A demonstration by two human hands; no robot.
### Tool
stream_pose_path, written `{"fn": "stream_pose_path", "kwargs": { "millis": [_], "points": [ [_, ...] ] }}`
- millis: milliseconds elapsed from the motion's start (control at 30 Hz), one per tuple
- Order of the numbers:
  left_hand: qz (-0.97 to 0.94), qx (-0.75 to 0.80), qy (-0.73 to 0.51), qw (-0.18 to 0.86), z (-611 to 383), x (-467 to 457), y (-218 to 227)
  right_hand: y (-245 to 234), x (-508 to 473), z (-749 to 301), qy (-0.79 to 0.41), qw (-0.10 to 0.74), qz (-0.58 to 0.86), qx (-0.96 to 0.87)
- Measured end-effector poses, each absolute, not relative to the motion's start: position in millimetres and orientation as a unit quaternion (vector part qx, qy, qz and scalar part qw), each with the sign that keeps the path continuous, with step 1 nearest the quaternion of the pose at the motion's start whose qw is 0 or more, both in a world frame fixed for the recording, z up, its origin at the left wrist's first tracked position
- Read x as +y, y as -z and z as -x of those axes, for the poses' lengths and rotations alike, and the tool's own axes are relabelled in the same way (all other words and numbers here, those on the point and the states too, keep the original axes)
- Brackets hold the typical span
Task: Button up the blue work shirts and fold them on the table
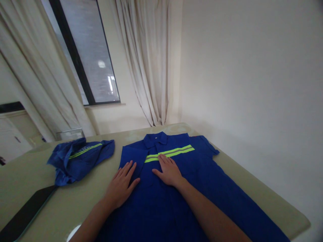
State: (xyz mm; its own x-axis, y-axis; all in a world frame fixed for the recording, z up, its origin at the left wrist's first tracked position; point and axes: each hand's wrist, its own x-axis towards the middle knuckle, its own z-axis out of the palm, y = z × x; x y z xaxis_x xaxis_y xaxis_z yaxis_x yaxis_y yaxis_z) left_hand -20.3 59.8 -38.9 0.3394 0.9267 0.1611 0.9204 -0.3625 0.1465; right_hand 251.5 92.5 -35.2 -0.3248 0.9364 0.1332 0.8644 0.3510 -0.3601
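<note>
A blue work jacket [161,201] with a yellow-green and grey reflective stripe lies spread out, its collar [155,139] at the far end. My left hand [121,185] rests flat near the jacket's left edge, fingers spread over the folded-in sleeve. On the chest, my right hand [168,170] lies flat with its fingertips at the reflective stripe and the thumb out to the side. The other sleeve [242,198] stretches out along the right side toward me. Neither hand grips the cloth.
A crumpled blue garment [82,161] with a similar stripe lies to the left on the covered table [101,181]. Before it is a dark flat panel [29,213]. A white object [73,232] shows partly beside my left forearm. A wall [252,101] borders the table's right side.
</note>
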Motion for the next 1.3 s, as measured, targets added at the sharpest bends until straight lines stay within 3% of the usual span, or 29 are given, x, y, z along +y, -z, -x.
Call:
{"fn": "stream_pose_path", "kwargs": {
  "millis": [133, 367, 433, 533, 700, 833, 933, 1067, 1233, 1300],
  "points": [
    [-0.813, 0.574, -0.094, 0.008, 26, 52, 44, 37, 94, -250, -0.120, 0.212, 0.555, -0.796],
    [-0.806, 0.582, -0.108, 0.026, 50, 64, 44, -1, 121, -312, -0.047, 0.418, 0.669, -0.613],
    [-0.802, 0.586, -0.112, 0.031, 63, 67, 45, -10, 125, -349, -0.006, 0.404, 0.724, -0.558],
    [-0.800, 0.588, -0.116, 0.041, 81, 69, 47, -7, 121, -399, 0.041, 0.320, 0.819, -0.474],
    [-0.789, 0.603, -0.110, 0.034, 79, 74, 35, 22, 110, -433, 0.024, 0.221, 0.869, -0.442],
    [-0.761, 0.643, -0.071, -0.048, 25, 77, 14, 29, 115, -434, 0.005, 0.260, 0.842, -0.473],
    [-0.772, 0.620, -0.109, -0.088, -36, 77, 8, 27, 121, -438, -0.003, 0.296, 0.828, -0.477],
    [-0.819, 0.549, -0.163, -0.043, -100, 74, 19, 22, 123, -445, 0.005, 0.348, 0.791, -0.504],
    [-0.844, 0.517, -0.140, 0.033, -118, 73, 34, 14, 118, -427, 0.085, 0.433, 0.676, -0.590],
    [-0.844, 0.517, -0.138, 0.041, -115, 73, 34, 11, 117, -410, 0.114, 0.417, 0.616, -0.658]
  ]
}}
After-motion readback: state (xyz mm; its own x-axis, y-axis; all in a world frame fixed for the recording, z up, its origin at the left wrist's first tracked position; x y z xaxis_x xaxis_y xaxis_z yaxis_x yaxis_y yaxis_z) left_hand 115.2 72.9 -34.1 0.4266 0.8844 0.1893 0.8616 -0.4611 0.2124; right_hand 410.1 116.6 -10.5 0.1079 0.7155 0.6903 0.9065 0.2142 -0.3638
